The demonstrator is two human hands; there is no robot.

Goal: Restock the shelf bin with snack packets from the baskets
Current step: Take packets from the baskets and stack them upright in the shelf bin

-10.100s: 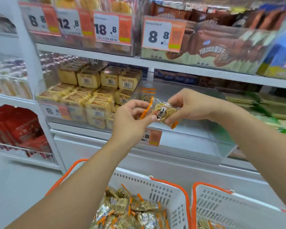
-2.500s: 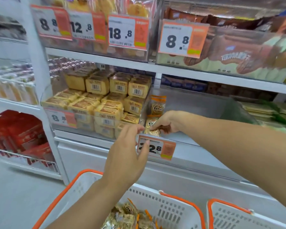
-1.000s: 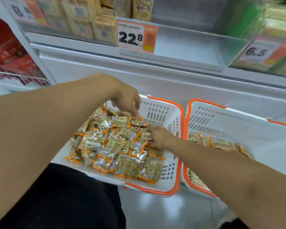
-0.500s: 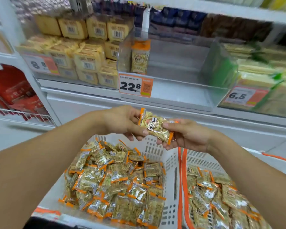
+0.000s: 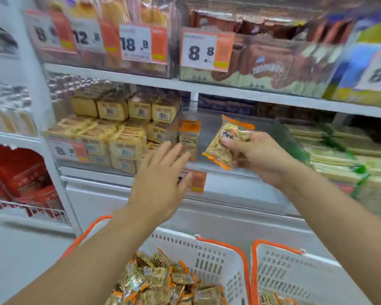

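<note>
1. Nearest the person stand two white baskets with orange rims: the left basket (image 5: 209, 258) holds a heap of gold and orange snack packets (image 5: 161, 280), and the right basket (image 5: 295, 271) shows only a few at its lower edge. There is plenty of stock left to shelve.
2. Above them the left hand (image 5: 161, 179) reaches forward with fingers straight and spread, holding nothing, its fingertips near the packet already standing in the bin.
3. The right hand (image 5: 254, 155) pinches one packet (image 5: 226, 143) between thumb and fingers, tilted, just over the front lip of the clear shelf bin (image 5: 231, 172).
4. Further in, the standing packet (image 5: 189, 137) leans against the bin's left wall, beside the yellow boxed cakes (image 5: 119, 133) next door.
5. To do this well, I would say: steady the standing packet with the free hand, turn the held one upright with its label forward, and slide it in just beside the first so the row packs from the left without toppling.
</note>
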